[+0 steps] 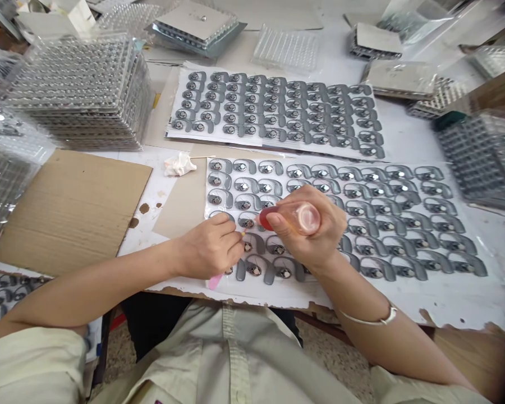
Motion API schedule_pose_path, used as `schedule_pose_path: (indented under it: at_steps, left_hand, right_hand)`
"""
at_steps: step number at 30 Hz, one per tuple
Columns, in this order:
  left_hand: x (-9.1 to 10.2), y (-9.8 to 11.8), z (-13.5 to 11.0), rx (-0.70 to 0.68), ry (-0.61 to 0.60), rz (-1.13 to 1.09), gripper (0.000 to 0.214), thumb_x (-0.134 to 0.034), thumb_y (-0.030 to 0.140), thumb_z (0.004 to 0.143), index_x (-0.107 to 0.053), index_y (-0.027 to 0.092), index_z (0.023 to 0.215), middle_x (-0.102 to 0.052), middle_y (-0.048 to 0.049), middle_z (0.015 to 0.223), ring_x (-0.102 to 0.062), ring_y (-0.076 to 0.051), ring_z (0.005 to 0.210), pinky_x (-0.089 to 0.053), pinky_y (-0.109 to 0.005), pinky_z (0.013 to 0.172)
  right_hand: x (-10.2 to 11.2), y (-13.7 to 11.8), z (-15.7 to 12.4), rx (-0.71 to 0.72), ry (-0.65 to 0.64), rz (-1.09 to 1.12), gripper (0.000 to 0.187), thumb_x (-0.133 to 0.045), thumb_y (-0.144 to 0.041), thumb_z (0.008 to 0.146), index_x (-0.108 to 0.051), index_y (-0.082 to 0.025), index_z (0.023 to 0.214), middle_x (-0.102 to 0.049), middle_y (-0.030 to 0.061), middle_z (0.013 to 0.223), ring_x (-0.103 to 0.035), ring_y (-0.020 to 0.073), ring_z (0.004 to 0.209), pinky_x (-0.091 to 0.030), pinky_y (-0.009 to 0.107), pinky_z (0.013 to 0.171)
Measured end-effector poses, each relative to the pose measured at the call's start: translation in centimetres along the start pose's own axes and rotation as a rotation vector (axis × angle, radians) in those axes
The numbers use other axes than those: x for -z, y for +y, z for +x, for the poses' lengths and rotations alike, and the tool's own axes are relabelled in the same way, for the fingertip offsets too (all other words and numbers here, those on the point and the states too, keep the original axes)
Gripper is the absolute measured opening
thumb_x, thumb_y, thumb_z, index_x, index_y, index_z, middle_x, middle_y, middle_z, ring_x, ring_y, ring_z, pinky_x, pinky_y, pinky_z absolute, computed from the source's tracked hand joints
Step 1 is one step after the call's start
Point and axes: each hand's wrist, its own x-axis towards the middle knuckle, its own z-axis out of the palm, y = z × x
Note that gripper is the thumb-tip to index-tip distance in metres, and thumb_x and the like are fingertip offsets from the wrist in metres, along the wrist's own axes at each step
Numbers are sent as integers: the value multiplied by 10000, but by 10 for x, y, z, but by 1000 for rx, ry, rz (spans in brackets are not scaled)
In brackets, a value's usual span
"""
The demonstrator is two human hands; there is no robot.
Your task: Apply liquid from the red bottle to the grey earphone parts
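My right hand (315,224) is wrapped around a small translucent squeeze bottle (297,217) with a red collar. The bottle is tipped to the left, and its nozzle points down at the rows of grey parts. Closed beside it, my left hand (214,247) grips a thin pink tool (215,280); its broad end shows below the fist and a narrow tip near the nozzle. The fist hides the tool's middle, so its kind is unclear. Under both hands lies a white sheet (454,292) with rows of grey hook-shaped earphone halves (379,224), each with a round metallic piece.
A second sheet of similar earphone halves (273,106) lies behind. Stacked clear plastic trays (76,95) stand at the back left, with more trays (483,157) at the right. A cardboard piece (71,207) lies left, near a crumpled white tissue (180,164) and a thin stick.
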Motion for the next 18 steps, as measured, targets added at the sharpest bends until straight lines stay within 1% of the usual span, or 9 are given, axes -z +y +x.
schedule_pose_path:
  at_steps: [9,18]
  left_hand:
    - [0,0,0,19,-2,1,274,-554,77,849,-529,163,589,-641,-60,616,-520,-172,583,-405,-312,557]
    - [-1,0,-1,33,11,-14,237,-553,67,830,-547,155,610,-645,-65,622,-511,-174,586,-394,-313,556]
  right_hand:
    - [1,-2,0,24,-10,-26,151,-731,-199,757,-581,-211,764,-620,-14,638,-556,130,559,-446,292,500]
    - [6,-1,0,36,41,-22,153,-718,-226,761,-568,-209,787,-597,-3,650,-529,131,541,-426,301,487]
